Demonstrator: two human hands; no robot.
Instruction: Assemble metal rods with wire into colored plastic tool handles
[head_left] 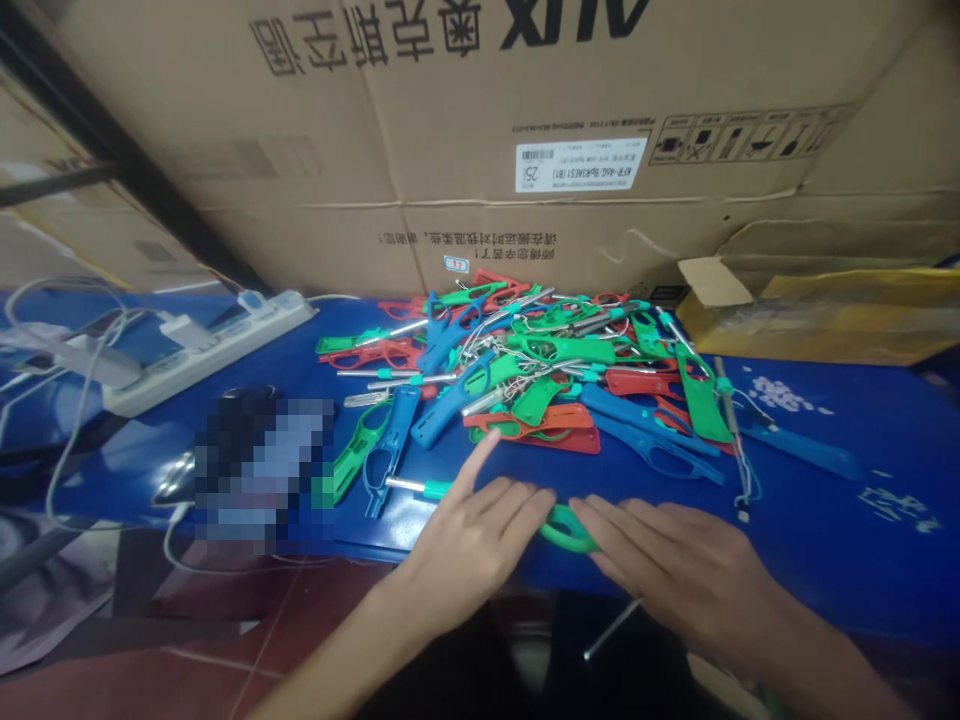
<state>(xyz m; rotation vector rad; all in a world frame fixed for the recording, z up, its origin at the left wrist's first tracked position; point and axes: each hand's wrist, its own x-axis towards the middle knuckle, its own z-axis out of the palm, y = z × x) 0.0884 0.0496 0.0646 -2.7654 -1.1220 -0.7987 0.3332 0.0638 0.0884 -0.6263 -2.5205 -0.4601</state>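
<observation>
A green long-nosed lighter [568, 530] lies crosswise between my two hands near the front edge of the blue table. My left hand [476, 530] grips its nozzle end, with the index finger stretched out toward the pile. The teal collar and metal tube [409, 485] stick out to the left of that hand. My right hand [667, 555] is closed over the lighter's handle end, most of which it hides. Below the right hand a thin metal rod [611, 630] shows; what it belongs to is hidden. Just beyond lies a pile of lighter parts, including an orange-red shell [566, 425].
A big cardboard box [450, 160] stands behind the blue table [480, 515]. A white power strip [217, 350] with cables and a pixelated area are at left. At right are a yellow-taped carton [840, 320], a blue shell [810, 445] and small white pieces [784, 393].
</observation>
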